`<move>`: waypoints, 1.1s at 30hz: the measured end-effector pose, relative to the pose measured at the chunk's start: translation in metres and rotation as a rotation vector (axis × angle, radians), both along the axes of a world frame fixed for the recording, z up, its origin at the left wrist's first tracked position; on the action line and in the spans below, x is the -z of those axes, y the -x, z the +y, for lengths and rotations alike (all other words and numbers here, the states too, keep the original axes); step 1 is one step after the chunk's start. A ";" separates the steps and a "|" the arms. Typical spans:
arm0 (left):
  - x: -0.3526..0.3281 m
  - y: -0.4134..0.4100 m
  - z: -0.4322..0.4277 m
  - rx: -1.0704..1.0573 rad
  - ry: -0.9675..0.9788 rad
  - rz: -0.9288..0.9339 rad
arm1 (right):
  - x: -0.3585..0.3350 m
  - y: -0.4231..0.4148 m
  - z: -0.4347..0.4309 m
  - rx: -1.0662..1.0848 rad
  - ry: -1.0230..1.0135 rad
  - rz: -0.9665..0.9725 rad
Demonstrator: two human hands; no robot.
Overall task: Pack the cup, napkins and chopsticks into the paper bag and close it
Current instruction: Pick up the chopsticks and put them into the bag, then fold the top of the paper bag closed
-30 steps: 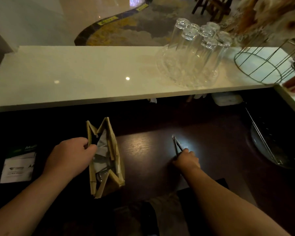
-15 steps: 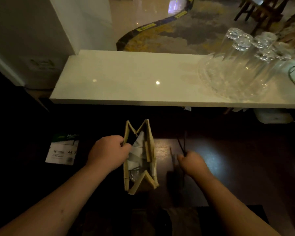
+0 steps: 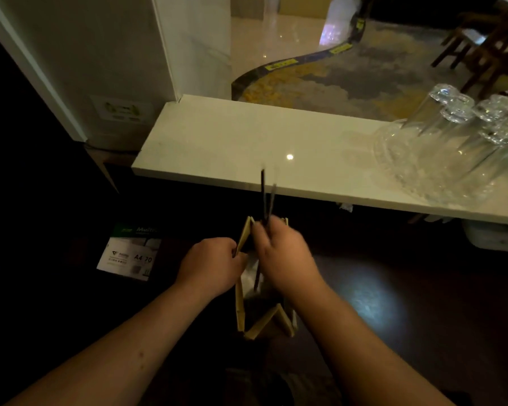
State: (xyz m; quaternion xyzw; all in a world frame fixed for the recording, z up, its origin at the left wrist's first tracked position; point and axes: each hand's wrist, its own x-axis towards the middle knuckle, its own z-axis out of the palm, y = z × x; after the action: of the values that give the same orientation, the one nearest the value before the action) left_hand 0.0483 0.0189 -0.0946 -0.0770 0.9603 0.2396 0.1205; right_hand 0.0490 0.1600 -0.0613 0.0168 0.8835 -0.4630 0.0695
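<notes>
A brown paper bag stands open on the dark wooden counter, below centre. My left hand grips its left rim and holds the mouth apart. My right hand is over the bag's mouth, closed on a pair of dark chopsticks. The chopsticks stand nearly upright, their upper ends above the white shelf edge and their lower ends inside the bag. White napkins show inside the bag. The cup is hidden by my hands and the dim light.
A white stone shelf runs across behind the counter. Upturned drinking glasses on a clear tray stand at its right end. A pack of A4 paper lies left of the bag. A white pillar rises at the back left.
My right hand has lifted the chopsticks off the counter and carried them left over the bag's mouth, tips down into it. My left hand stays on the bag's rim. The camera has turned left.
</notes>
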 end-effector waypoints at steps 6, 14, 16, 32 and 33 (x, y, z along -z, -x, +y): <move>0.000 0.003 -0.008 0.035 0.002 0.000 | 0.056 0.012 -0.010 -0.536 -0.659 -0.631; -0.008 0.002 -0.006 0.099 0.024 -0.074 | 0.050 0.020 -0.017 -0.486 -0.746 -0.604; -0.010 0.002 -0.012 0.127 -0.004 -0.182 | 0.030 0.018 -0.014 -0.397 -0.691 -0.312; -0.020 0.047 -0.021 0.357 0.447 0.077 | 0.004 0.037 0.072 -0.299 -0.892 -0.518; -0.017 0.050 -0.019 0.402 0.472 0.093 | 0.004 0.032 0.072 -0.348 -0.867 -0.615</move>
State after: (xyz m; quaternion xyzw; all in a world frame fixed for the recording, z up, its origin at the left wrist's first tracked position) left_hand -0.0019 0.0000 -0.0781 0.0997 0.9899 -0.0155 0.1000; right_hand 0.0167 0.2322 -0.0649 0.0320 0.9218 -0.0127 0.3862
